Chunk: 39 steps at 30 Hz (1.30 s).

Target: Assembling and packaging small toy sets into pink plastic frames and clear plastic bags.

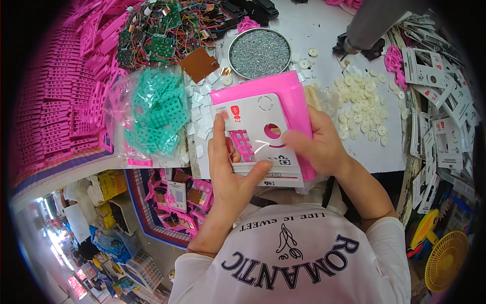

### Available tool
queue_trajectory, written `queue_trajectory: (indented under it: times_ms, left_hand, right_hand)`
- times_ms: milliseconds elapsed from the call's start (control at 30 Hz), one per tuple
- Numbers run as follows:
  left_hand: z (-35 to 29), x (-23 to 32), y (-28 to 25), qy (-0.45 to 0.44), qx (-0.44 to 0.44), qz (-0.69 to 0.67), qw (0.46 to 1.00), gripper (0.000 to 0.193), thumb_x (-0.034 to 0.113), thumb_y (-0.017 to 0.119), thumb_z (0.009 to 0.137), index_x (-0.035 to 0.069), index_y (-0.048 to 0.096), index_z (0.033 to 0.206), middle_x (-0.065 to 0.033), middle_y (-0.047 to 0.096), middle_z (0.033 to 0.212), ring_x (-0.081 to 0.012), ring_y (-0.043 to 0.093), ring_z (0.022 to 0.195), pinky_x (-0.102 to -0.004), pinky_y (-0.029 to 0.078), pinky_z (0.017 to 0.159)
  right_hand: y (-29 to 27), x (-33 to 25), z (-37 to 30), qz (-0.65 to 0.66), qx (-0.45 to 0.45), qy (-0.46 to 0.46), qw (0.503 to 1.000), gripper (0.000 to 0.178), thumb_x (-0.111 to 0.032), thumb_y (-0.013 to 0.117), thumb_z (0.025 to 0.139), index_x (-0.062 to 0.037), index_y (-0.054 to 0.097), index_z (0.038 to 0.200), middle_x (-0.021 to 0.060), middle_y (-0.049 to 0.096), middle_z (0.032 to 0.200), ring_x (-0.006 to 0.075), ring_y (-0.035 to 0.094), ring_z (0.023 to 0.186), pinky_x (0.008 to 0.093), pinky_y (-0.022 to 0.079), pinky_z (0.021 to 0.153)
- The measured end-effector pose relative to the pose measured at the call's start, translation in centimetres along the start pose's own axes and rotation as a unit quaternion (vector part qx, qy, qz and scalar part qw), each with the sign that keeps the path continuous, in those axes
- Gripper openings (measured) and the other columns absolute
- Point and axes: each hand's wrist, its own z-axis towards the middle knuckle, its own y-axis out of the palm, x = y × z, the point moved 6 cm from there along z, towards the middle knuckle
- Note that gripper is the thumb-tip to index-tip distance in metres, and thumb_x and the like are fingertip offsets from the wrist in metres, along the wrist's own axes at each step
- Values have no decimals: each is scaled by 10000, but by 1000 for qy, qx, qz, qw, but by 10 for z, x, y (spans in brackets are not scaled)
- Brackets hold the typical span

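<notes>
Just above the table's near edge, a pink plastic case (298,96) is held close to my body. Against its face lies a white printed panel (258,116) with a round hole and a grid cutout, through which pink shows. My left hand (228,162) grips the panel's left and lower side, fingers up along its edge and thumb across the bottom. Around the right edge of the case closes my right hand (324,142), its slightly blurred thumb over the panel near the round hole. The fingers behind the case are hidden.
A round tin of small screws (259,50) stands beyond the case. Cream discs (362,106) and a grey downward-pointing tool (372,28) are at right, beside piled white panels (445,142). At left lie bagged turquoise parts (157,111), wired circuit boards (162,43) and stacked pink parts (61,91).
</notes>
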Motion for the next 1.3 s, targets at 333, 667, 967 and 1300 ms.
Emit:
queue_trajectory:
  times_ms: [333, 667, 967, 1300]
  left_hand:
    - [-1, 16, -1, 58, 7, 139, 989, 1082, 156, 842, 746, -30, 204, 1601, -126, 487, 1177, -227, 499, 979, -337, 438, 871]
    - [24, 5, -21, 105, 118, -4, 987, 662, 75, 504, 1007, -81, 217, 1582, -253, 357, 1593, -316, 430, 1423, -397, 330, 1171]
    - [25, 6, -16, 125, 123, 5, 984, 672, 137, 478, 1035, -91, 170, 1587, -257, 328, 1601, -313, 405, 1434, -390, 318, 1174]
    - [19, 7, -19, 129, 145, -14, 981, 672, 153, 444, 1049, -90, 137, 1595, -255, 277, 1626, -317, 339, 1477, -400, 264, 1202]
  right_hand:
    - [0, 1, 6, 37, -32, 77, 996, 276, -128, 682, 930, 17, 660, 1164, 63, 727, 1010, 99, 662, 899, 283, 543, 790]
    - [16, 4, -12, 26, -99, 126, 987, 547, -44, 751, 881, 33, 515, 1369, 105, 689, 1176, 158, 659, 1079, 312, 531, 938]
    - [14, 1, -24, 74, -123, 134, 981, 490, -47, 719, 923, 59, 536, 1364, 135, 685, 1231, 160, 672, 1090, 298, 560, 910]
    - [15, -12, -24, -102, -146, 37, 983, 473, -136, 748, 917, 53, 570, 1313, 119, 727, 1124, 111, 683, 978, 271, 554, 861]
